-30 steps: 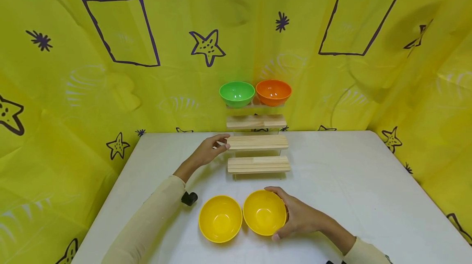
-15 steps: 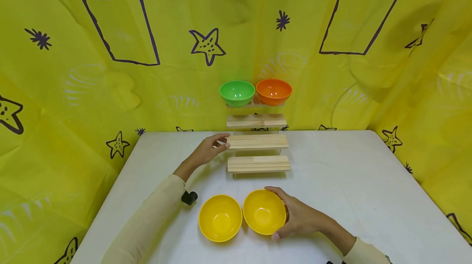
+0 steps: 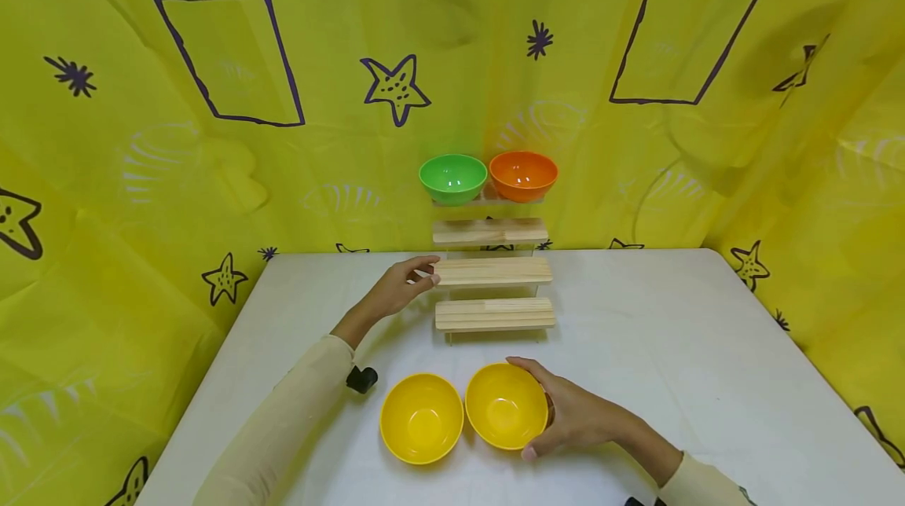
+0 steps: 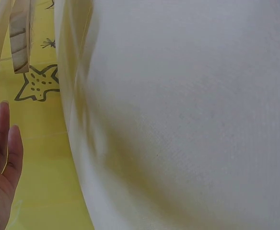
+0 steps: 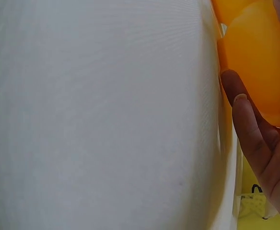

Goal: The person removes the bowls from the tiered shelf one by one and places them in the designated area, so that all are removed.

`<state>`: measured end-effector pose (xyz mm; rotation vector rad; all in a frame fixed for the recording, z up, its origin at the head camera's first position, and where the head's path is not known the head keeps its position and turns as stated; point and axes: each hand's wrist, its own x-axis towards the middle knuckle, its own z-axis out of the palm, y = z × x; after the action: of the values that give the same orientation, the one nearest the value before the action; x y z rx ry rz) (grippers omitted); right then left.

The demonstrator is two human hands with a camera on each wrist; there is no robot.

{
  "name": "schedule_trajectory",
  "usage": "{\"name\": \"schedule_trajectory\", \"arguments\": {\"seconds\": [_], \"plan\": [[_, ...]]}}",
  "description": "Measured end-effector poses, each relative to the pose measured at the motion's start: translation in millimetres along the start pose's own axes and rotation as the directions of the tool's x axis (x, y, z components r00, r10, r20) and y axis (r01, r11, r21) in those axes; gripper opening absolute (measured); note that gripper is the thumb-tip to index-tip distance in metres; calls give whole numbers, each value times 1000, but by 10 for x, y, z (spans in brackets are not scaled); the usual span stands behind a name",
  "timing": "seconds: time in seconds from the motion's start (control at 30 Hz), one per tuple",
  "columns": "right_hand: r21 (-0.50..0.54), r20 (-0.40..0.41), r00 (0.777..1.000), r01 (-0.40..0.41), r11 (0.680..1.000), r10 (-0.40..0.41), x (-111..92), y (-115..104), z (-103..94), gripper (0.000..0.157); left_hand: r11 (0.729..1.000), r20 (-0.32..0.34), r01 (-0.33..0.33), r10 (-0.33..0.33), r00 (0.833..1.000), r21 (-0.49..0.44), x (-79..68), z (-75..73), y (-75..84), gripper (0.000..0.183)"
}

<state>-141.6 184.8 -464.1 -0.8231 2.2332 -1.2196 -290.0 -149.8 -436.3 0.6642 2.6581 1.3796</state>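
In the head view, two yellow bowls stand side by side on the white table. My right hand [image 3: 576, 416] holds the right yellow bowl [image 3: 505, 405] from its right side, thumb near and fingers at the far side; the right wrist view shows the fingers along the bowl's outer wall [image 5: 260, 62]. The left yellow bowl [image 3: 422, 419] is beside it, untouched by a hand. My left hand [image 3: 396, 288] grips the left end of a plank [image 3: 492, 272] of a wooden tiered stand, thumb at the front corner and fingers at the back one.
On the stand's top tier sit a green bowl [image 3: 453, 178] and an orange bowl [image 3: 523, 176]. Below come the second plank [image 3: 490, 231] and the lowest plank [image 3: 495, 315], both bare. A yellow patterned curtain [image 3: 339, 160] surrounds the white table [image 3: 657, 333].
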Motion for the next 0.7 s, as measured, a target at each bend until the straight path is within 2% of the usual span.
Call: {"name": "schedule_trajectory", "arguments": {"seconds": [0.3, 0.53, 0.7], "plan": [[33, 15, 1000, -27, 999, 26, -16, 2, -19, 120, 1000, 7, 0, 0, 1000, -2, 1, -10, 1, 49], [178, 46, 999, 11, 984, -19, -48, -8, -86, 115, 1000, -2, -5, 5, 1000, -13, 2, -2, -6, 48], [130, 9, 998, 55, 990, -57, -89, -9, -169, 105, 1000, -7, -5, 4, 1000, -18, 12, 4, -17, 49]]}}
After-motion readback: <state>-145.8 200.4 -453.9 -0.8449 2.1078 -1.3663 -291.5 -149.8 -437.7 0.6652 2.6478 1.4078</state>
